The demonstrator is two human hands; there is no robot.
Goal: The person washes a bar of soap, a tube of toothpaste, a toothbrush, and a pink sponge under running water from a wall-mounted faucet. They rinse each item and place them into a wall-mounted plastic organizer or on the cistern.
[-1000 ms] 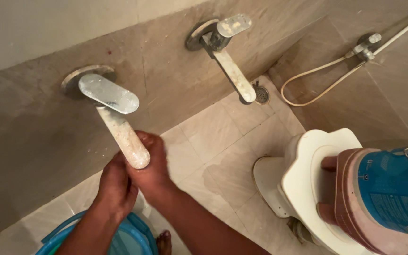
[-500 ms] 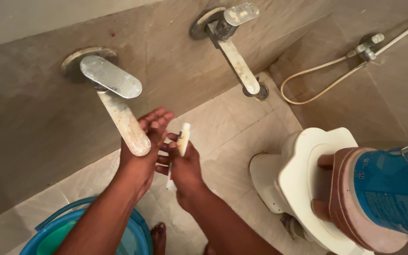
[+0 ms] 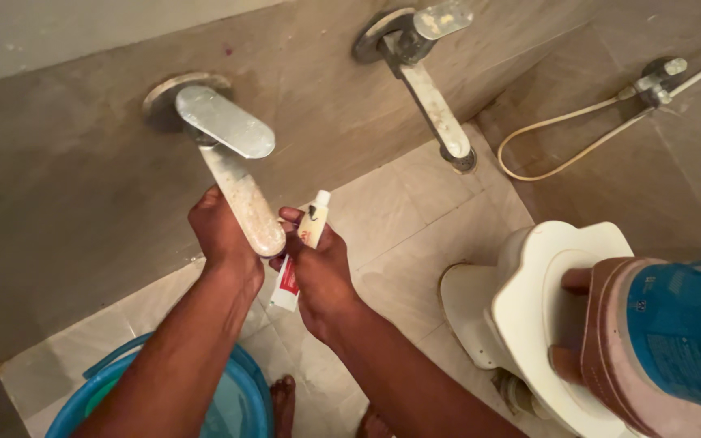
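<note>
Down by the wall, the right hand (image 3: pixel 318 272) is closed around a small tube (image 3: pixel 302 247), white with a red band near its lower end and a little white cap at the top; the tube stands nearly upright in the grip, cap pointing away from the wrist and the red part sticking out below the fingers. Just to the left of it, the left hand (image 3: pixel 221 235) is curled loosely with its back to the camera, partly hidden behind the spout of the near tap (image 3: pixel 245 199), a pale, speckled bar that hangs down from a flat oval metal lever on the wall; whether this hand grips anything cannot be told. The two hands are close together, almost touching, beneath the spout's tip. Below the left forearm sits a blue bucket (image 3: pixel 249 389), only its rim and part of its inside in view. Beyond the right hand, farther along the wall, is a second tap (image 3: pixel 436 105) of the same kind. To the right of the right hand stands a white toilet (image 3: pixel 529 300), and on its lid rests a blue cylindrical container (image 3: pixel 675 332) with a pinkish-brown ribbed end, its label showing small pale print on blue. A thin cream hose (image 3: pixel 561 142) loops on the far wall.
</note>
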